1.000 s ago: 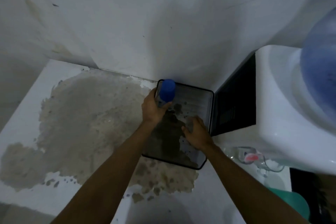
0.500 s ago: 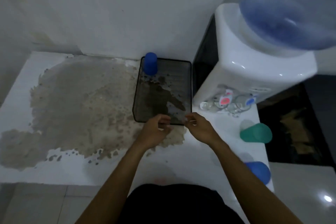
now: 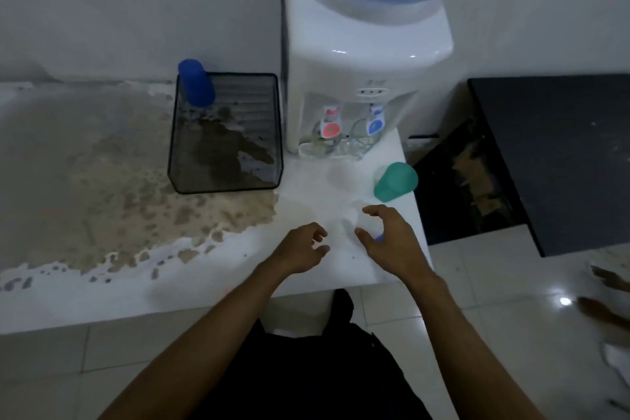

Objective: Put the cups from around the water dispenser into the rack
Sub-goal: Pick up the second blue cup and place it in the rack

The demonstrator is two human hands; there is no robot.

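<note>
A black mesh rack (image 3: 225, 190) stands on the white counter (image 3: 317, 187), left of the water dispenser (image 3: 358, 61). One blue cup (image 3: 196, 83) stands upside down in the rack's far left corner. A green cup (image 3: 395, 181) sits upside down on the counter, in front of the dispenser and to its right. Two clear glasses (image 3: 324, 141) stand under the taps. My left hand (image 3: 303, 247) hovers open over the counter. My right hand (image 3: 388, 242), fingers apart, is over something blue (image 3: 378, 238) of which only a sliver shows.
The counter's left part carries a big brown stain (image 3: 102, 181). The counter ends just right of my right hand, with tiled floor (image 3: 494, 283) below. A black surface (image 3: 562, 153) lies further right. Another person's hand (image 3: 606, 283) shows at the right edge.
Both hands left the rack and drew back toward the counter's near right corner. The blue cup stays in the rack. The view swung right, onto the dispenser and green cup.
</note>
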